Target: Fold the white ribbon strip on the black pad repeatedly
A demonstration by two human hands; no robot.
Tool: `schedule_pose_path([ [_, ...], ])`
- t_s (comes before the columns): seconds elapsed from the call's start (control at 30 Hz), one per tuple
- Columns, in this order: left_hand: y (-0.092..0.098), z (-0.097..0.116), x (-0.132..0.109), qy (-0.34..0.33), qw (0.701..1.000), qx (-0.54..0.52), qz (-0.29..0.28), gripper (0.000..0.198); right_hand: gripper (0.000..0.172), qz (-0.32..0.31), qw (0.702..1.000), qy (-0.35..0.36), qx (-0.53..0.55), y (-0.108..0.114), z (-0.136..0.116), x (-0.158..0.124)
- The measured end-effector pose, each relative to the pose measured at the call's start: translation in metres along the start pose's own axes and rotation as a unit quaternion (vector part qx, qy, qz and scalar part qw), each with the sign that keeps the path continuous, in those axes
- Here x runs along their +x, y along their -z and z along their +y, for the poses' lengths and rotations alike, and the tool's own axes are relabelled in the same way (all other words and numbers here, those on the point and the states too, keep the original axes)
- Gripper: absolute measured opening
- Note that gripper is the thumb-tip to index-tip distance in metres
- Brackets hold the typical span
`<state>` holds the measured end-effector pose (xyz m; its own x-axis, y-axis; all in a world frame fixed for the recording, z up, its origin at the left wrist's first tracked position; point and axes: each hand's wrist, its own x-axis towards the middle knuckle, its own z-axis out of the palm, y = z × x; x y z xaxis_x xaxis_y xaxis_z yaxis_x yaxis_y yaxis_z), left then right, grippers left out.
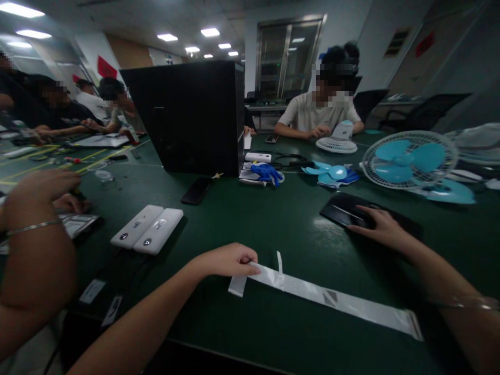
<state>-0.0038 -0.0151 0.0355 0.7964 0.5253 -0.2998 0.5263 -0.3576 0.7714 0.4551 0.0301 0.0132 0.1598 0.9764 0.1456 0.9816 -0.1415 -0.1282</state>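
Observation:
My left hand [234, 259] is closed in a pinch on one end of a long, flat white ribbon cable [308, 289]. The cable runs to the right across the dark green table, has a dark patch midway, and ends in a connector-like strip. A short narrow piece sticks up from it, and a folded end hangs below my fingers. Farther right, my right hand [375, 225] grips the near edge of a flat black object [339, 208] lying on the table; its exact kind is unclear. Two white power-bank-like units [158, 229] lie left of my left hand.
A big black case [187, 117] stands mid-table, a phone [196, 190] before it. Blue gloves [267, 173], a fan blade [326, 171] and a fan [410, 159] lie beyond. Another person's arm [37, 250] reaches in at left; a person [324, 104] sits opposite.

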Motion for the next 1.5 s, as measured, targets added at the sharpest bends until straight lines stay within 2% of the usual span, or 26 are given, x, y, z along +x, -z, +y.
schedule_pose_path([
  [0.13, 0.000, 0.001, -0.001, -0.020, 0.999, 0.009, -0.031, 0.035, 0.084, -0.081, 0.983, 0.153, 0.061, -0.008, -0.074, -0.023],
  [0.23, 0.000, -0.001, -0.002, -0.034, 0.999, 0.013, -0.029, 0.032, 0.085, -0.142, 0.945, 0.266, 0.123, -0.003, -0.122, -0.053],
  [0.33, -0.001, -0.004, -0.001, -0.037, 0.999, 0.009, -0.023, 0.028, 0.081, -0.206, 0.909, 0.329, 0.150, 0.007, -0.155, -0.081],
  [0.4, -0.001, -0.005, 0.000, -0.036, 0.999, 0.006, -0.021, 0.027, 0.081, -0.240, 0.891, 0.350, 0.163, 0.013, -0.166, -0.091],
  [0.5, 0.001, -0.003, -0.002, -0.037, 0.999, 0.006, -0.017, 0.026, 0.080, -0.255, 0.875, 0.365, 0.188, 0.017, -0.167, -0.093],
  [0.63, 0.004, 0.002, -0.004, -0.025, 0.999, -0.016, 0.015, 0.027, 0.066, -0.243, 0.867, 0.367, 0.234, 0.028, -0.151, -0.084],
  [0.77, 0.004, 0.001, -0.001, -0.008, 0.995, -0.047, 0.086, 0.029, 0.055, -0.233, 0.883, 0.344, 0.218, 0.048, -0.128, -0.076],
  [0.87, 0.001, -0.003, 0.005, 0.012, 0.989, -0.042, 0.139, 0.030, 0.054, -0.162, 0.908, 0.341, 0.179, 0.056, -0.123, -0.077],
  [0.93, -0.001, -0.006, 0.009, 0.023, 0.985, -0.035, 0.167, 0.030, 0.056, -0.125, 0.912, 0.361, 0.148, 0.054, -0.129, -0.083],
  [1.03, -0.004, -0.007, 0.012, 0.024, 0.980, -0.042, 0.191, 0.030, 0.060, -0.108, 0.893, 0.427, 0.099, 0.043, -0.147, -0.097],
  [1.2, -0.006, -0.007, 0.010, 0.017, 0.982, -0.065, 0.177, 0.034, 0.053, -0.029, 0.858, 0.511, 0.038, 0.026, -0.163, -0.108],
  [1.37, -0.003, -0.009, 0.007, 0.056, 0.974, -0.003, 0.221, 0.036, 0.043, 0.010, 0.862, 0.506, -0.001, 0.021, -0.157, -0.102],
  [1.5, -0.003, -0.005, 0.005, 0.079, 0.974, 0.053, 0.208, 0.037, 0.039, 0.004, 0.865, 0.501, -0.001, 0.023, -0.160, -0.102],
])
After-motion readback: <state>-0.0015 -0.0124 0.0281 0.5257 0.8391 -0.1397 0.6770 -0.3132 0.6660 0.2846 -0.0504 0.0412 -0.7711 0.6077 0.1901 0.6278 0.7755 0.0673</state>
